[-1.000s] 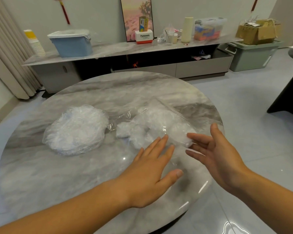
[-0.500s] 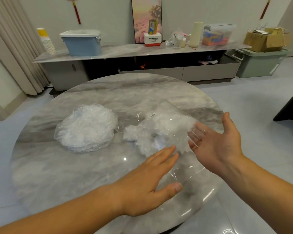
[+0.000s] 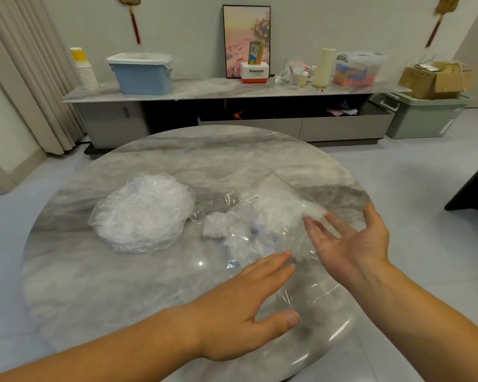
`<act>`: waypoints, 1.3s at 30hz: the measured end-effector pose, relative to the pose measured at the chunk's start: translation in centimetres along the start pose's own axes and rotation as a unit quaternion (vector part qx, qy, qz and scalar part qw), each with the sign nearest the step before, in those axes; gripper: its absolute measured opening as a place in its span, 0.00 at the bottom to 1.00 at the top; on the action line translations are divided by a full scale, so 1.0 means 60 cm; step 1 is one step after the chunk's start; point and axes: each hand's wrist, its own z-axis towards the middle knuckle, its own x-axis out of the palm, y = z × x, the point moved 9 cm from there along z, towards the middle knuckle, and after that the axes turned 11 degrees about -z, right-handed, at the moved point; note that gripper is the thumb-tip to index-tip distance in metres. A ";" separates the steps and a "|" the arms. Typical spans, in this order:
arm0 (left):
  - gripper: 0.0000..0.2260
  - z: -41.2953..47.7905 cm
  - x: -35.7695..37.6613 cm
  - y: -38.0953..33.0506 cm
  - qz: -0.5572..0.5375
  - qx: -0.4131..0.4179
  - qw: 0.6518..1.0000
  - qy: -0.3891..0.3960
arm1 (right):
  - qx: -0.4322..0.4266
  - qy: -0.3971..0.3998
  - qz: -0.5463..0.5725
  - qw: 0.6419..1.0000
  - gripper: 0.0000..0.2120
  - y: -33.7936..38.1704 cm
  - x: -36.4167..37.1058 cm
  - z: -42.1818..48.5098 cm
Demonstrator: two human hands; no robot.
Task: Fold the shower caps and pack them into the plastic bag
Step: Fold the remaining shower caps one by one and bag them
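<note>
We held our left hand (image 3: 240, 307) flat and palm down over the near end of the clear plastic bag (image 3: 262, 213). Its fingers (image 3: 271, 264) were straight and close together, the thumb stretched aside. We judged this was meant to pin the slack film to the round grey marble bench (image 3: 122, 285), though we could not tell whether the palm actually pressed down.

Our right hand (image 3: 351, 244) lay palm up at the bag's right edge. Its fingers (image 3: 318, 230) were straight and slightly spread, pinching nothing, with the tips against the white bulge of the bag. The open palm seemed placed to steady or scoop under that side. We could not tell whether any film lay over those fingers.

The folded white caps (image 3: 273, 216) inside the bag sat just beyond the left fingertips and to the left of the right fingertips. The round heap of crinkled translucent shower caps (image 3: 144, 213) lay well to the left of both sets of fingers, near the bag, probably so the next cap could be reached easily. We judged the packing to be only partly done.
</note>
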 end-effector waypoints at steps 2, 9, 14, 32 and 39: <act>0.33 -0.002 0.001 0.003 -0.003 -0.003 1.000 0.006 | 0.001 -0.002 0.000 1.000 0.36 -0.002 -0.006 0.002; 0.33 0.003 0.002 0.011 0.008 -0.009 1.000 0.011 | 0.014 0.021 -0.077 0.997 0.37 -0.005 -0.010 0.005; 0.34 0.006 -0.002 0.034 0.044 -0.016 0.999 0.000 | 0.026 0.018 -0.019 0.999 0.32 -0.006 -0.016 0.004; 0.31 0.026 0.001 0.051 0.047 -0.021 0.999 -0.012 | -0.083 -0.117 -0.383 0.913 0.18 0.010 -0.050 -0.075; 0.16 -0.023 -0.089 0.058 -0.064 -0.012 0.985 -0.162 | -0.243 0.102 -0.517 0.814 0.13 -0.013 0.091 -0.135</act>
